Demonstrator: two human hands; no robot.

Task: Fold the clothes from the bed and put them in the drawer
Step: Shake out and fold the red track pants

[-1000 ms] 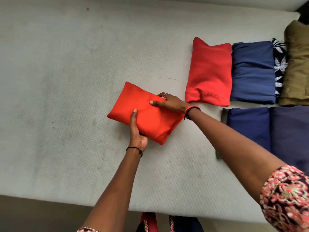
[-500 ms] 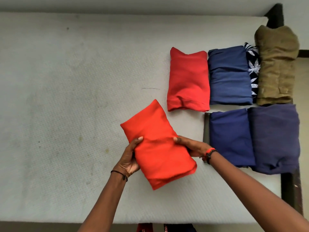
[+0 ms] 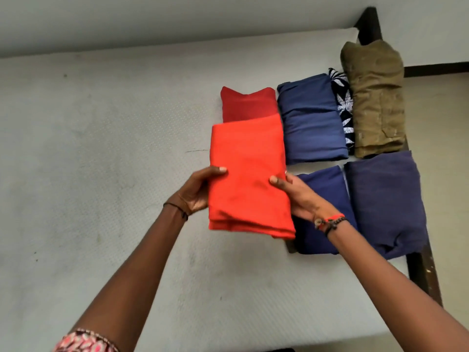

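Observation:
A folded orange-red cloth [image 3: 247,171] hangs lifted above the white mattress [image 3: 101,161]. My left hand [image 3: 196,190] grips its left edge and my right hand [image 3: 300,196] grips its right edge. The cloth partly covers a folded dark red garment [image 3: 247,104] lying behind it. To the right lie a folded blue garment [image 3: 311,118], a leaf-print piece [image 3: 342,105], an olive garment [image 3: 375,97], a navy garment [image 3: 327,199] under my right wrist, and a dark purple-blue one [image 3: 385,199].
The dark wooden bed frame [image 3: 423,273] shows along the mattress's right side and at the far corner. A pale wall runs behind the bed. The left part of the mattress holds no clothes. No drawer is in view.
Both hands lifted the orange-red cloth, turned it straight and carried it right and away, so it now overlaps the dark red garment. The view tilted too.

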